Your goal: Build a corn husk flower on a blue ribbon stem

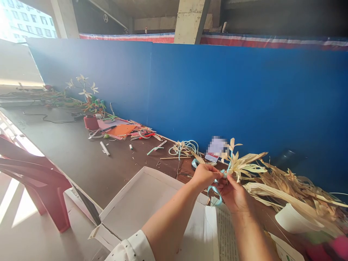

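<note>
Both my hands meet above the brown table point(81, 159), near the blue partition. My right hand point(235, 195) is closed around the base of a pale straw flower point(241, 165) with spiky petals. My left hand point(203, 175) pinches a light blue ribbon point(214, 190) that curls around the flower's base and hangs down between the hands. A pile of dry corn husks point(293, 188) lies just right of the hands.
A white cardboard box lid point(152, 195) lies under my forearms. A white cup point(292, 219) stands at the right. Coloured papers, scissors and markers point(122, 132) are scattered further left, with finished straw flowers point(84, 88) behind. Red plastic chairs point(38, 177) stand left of the table.
</note>
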The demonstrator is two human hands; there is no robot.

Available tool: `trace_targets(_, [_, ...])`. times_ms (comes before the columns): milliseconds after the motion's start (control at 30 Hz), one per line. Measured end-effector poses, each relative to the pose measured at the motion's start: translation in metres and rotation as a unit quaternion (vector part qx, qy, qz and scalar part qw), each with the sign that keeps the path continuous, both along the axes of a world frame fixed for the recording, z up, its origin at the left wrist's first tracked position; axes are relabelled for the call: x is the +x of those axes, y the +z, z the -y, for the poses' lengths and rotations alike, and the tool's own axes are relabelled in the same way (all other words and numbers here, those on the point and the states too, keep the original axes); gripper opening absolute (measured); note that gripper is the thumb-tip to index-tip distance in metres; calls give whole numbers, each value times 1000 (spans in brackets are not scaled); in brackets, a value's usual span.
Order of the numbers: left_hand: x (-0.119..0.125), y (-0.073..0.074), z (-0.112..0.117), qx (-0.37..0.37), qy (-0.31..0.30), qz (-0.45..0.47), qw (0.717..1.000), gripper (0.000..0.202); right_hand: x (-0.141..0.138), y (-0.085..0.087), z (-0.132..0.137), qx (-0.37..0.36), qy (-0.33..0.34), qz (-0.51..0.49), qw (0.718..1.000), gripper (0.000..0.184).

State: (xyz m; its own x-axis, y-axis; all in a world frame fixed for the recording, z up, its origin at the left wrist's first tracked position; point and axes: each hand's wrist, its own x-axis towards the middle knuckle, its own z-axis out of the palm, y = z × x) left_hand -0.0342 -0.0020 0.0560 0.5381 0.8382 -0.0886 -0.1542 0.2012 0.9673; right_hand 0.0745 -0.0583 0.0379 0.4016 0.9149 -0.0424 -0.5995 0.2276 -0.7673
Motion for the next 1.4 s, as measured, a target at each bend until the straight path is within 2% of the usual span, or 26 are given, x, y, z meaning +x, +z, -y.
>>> trace_targets(167, [1, -3, -3, 64, 29, -46, 996, 13, 1, -2, 0, -25, 3, -20, 1000, 33])
trace_targets(333, [-3, -4, -6, 176, 73, -146, 971, 17, 2, -3, 1, -32, -7, -35, 999, 35])
trace_targets(533, [-10, 3, -3, 227, 51, -222, 947, 22, 2, -2, 1, -40, 10, -53, 998, 30])
trace_targets(633, [-12, 6, -1, 288, 62, -246, 923, 18, 2, -2, 1, -45, 17, -58, 997, 29])
trace_targets(767, [-12, 5, -1, 354, 23, -240, 904, 22, 4, 0, 2, -30, 9, -54, 998, 35])
trace_targets(867, [-12, 3, -2, 366, 18, -248, 897, 25, 6, 3, 3, -20, -2, -59, 998, 36])
trace_targets(1100, [-24, 0, -13, 342, 128, -359, 859, 23, 20, 8, 7, 4, -43, -46, 998, 32])
trace_targets(1167, [-29, 0, -20, 298, 133, -357, 875, 23, 27, 10, 8, 21, -60, -39, 997, 31])
trace_targets(1233, [-32, 2, -24, 236, 121, -331, 906, 23, 31, 12, 9, 17, -90, -34, 995, 33])
trace_targets(1300, [-31, 2, -22, 213, 128, -289, 924, 29, 31, 13, 9, 4, -109, -32, 994, 37])
trace_targets(1333, [-27, 1, -19, 217, 113, -257, 935, 37, 30, 14, 8, 1, -113, -29, 993, 39])
trace_targets(1400, [-19, -2, -11, 225, 33, -159, 961, 65, 26, 14, 7, 1, -116, -12, 993, 43])
